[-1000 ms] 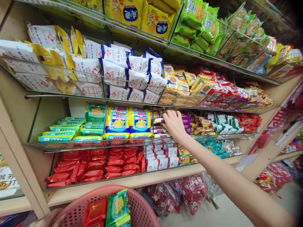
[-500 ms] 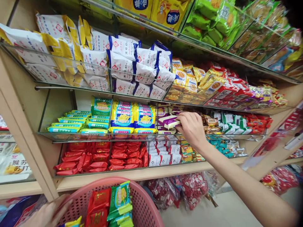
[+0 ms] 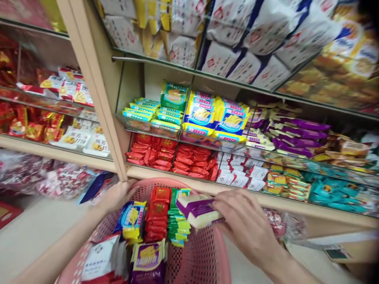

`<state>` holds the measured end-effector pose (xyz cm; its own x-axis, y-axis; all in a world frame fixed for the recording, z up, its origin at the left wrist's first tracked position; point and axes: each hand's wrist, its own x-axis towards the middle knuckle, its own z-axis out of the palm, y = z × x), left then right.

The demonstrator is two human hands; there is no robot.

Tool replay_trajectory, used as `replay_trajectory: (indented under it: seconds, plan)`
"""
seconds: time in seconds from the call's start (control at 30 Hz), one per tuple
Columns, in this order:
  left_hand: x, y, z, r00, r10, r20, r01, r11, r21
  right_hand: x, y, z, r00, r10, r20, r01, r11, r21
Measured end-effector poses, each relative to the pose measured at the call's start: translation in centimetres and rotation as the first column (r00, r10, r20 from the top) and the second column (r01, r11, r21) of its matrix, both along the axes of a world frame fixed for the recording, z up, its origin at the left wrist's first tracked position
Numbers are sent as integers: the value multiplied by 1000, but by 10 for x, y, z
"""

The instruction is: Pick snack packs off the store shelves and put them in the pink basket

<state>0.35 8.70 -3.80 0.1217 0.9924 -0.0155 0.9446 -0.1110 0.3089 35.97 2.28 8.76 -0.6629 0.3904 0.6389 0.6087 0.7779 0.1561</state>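
My right hand pinches a purple and cream snack packet over the right part of a pink perforated basket. My left hand is closed on the basket's upper left rim. Inside the basket stand red packets, green packets, a blue and yellow packet, a white and red packet and another purple packet. The fingertips of my left hand are partly blurred.
Glass-fronted shelves hold green packets, yellow and blue packets, red packets and purple packets. A wooden upright divides the shelving. Bagged goods lie below at left; a carton sits at lower right.
My right hand has brought the purple packet from the shelf down over the basket. The view has swung left and down, showing more of the basket and my left arm.
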Motion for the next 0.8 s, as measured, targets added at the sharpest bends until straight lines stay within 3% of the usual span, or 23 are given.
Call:
replay_trajectory:
  seconds: [0.2, 0.33, 0.4, 0.43, 0.5, 0.53, 0.6, 0.63, 0.7, 0.8]
  plan:
    - [1, -3, 2, 999, -8, -41, 7, 1000, -20, -48, -20, -57, 973, 133, 191, -99, 980, -175]
    - [3, -4, 5, 1000, 1, -29, -2, 1000, -25, -69, -31, -80, 951, 218, 220, -125, 920, -372]
    - [3, -5, 5, 999, 10, -33, -11, 1000, -21, -79, -34, -88, 967, 218, 135, -92, 788, -609]
    - [3, -5, 5, 999, 10, -39, -11, 1000, -19, -84, -36, -92, 979, 187, 81, -66, 666, -743]
    - [3, -6, 5, 999, 8, -43, -9, 1000, -21, -94, -37, -100, 997, 73, 5, -22, 360, -933]
    - [3, -6, 5, 999, 7, -41, -8, 1000, -22, -98, -37, -104, 1000, 18, -13, -17, 217, -976]
    - [3, -5, 5, 999, 7, -33, -8, 1000, -25, -105, -35, -115, 997, -65, -41, -40, 14, -999]
    - [3, -5, 5, 999, 9, -32, -9, 1000, -27, -107, -34, -120, 994, -97, -56, -61, -51, -997]
    - [3, -5, 5, 999, 10, -33, -11, 1000, -28, -109, -29, -131, 985, -143, -94, -112, -126, -986]
    - [2, -4, 5, 999, 6, -31, -7, 1000, -26, -109, -22, -141, 983, -162, -83, -104, -125, -987]
